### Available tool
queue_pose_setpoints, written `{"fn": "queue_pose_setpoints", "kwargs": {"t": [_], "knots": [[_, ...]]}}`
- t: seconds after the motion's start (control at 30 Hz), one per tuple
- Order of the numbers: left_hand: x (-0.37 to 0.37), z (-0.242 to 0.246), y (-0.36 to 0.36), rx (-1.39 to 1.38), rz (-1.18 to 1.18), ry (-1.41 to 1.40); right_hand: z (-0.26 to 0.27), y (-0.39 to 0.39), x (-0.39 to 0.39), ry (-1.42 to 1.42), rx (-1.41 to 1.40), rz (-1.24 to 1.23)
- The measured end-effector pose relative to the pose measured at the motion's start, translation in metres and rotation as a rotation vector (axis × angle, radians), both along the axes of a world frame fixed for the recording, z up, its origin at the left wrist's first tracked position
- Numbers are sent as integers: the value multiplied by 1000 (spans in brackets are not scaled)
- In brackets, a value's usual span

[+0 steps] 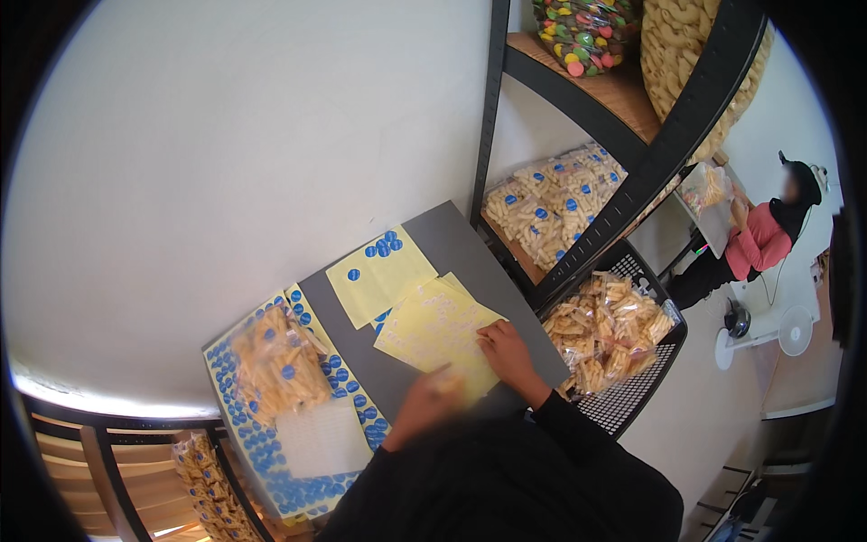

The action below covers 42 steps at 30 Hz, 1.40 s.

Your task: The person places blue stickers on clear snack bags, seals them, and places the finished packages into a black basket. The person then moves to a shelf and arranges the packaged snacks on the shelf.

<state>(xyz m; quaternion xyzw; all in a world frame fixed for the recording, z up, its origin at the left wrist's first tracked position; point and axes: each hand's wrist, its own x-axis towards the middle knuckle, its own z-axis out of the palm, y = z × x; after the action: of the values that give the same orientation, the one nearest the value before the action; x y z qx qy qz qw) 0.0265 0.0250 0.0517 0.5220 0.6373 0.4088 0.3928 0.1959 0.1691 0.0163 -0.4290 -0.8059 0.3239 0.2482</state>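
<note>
A yellow sheet with pale, whitish specks (433, 318) lies at an angle over other sheets on the grey tabletop (501, 284). My right hand (504, 349) grips its right edge, fingers curled over the paper. Motion blurs my left hand (430, 406) at the sheet's near edge; whether it pinches anything is unclear. Behind is a yellow sheet with a few round blue stickers (383, 278). To the left, a clear bag of stick-shaped snacks (281, 366) bearing blue stickers rests on sheets crowded with blue round stickers (264, 467), beside a whitish sheet (322, 440).
A black plastic basket (609, 410) of bagged snacks (606, 332) adjoins the table's right side. Beyond the table rises a black-framed shelf rack (603, 223) with stickered bags (552, 203). A white wall (237, 149) borders the table. Farther right, another person (762, 237) handles a bag (708, 190).
</note>
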Motion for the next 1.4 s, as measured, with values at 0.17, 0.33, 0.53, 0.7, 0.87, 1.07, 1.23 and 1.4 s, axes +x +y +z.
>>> {"fn": "queue_pose_setpoints", "kwargs": {"t": [0.17, 0.33, 0.53, 0.7, 0.87, 1.07, 1.23, 1.4], "knots": [[4, 3, 0, -82, 53, 35, -4, 2, -6, -59, 99, 2], [5, 7, 2, -141, 59, -15, -9, 7, -11, -104, 83, -7], [9, 19, 3, -214, 80, -4, -13, 15, -11, -52, -60, 3], [6, 24, 4, -315, 82, -154, -9, 27, -1, 152, -387, -6], [-5, 15, 5, -134, 140, -160, 10, 25, 4, 278, -479, 122], [-26, 10, 6, -171, 114, -474, 52, 18, 4, 279, -490, 367], [-37, 18, 9, -107, -122, -598, 83, 17, 0, 150, -284, 623], [-36, 26, 12, -181, -191, -566, 101, 15, -5, 70, -150, 733]]}}
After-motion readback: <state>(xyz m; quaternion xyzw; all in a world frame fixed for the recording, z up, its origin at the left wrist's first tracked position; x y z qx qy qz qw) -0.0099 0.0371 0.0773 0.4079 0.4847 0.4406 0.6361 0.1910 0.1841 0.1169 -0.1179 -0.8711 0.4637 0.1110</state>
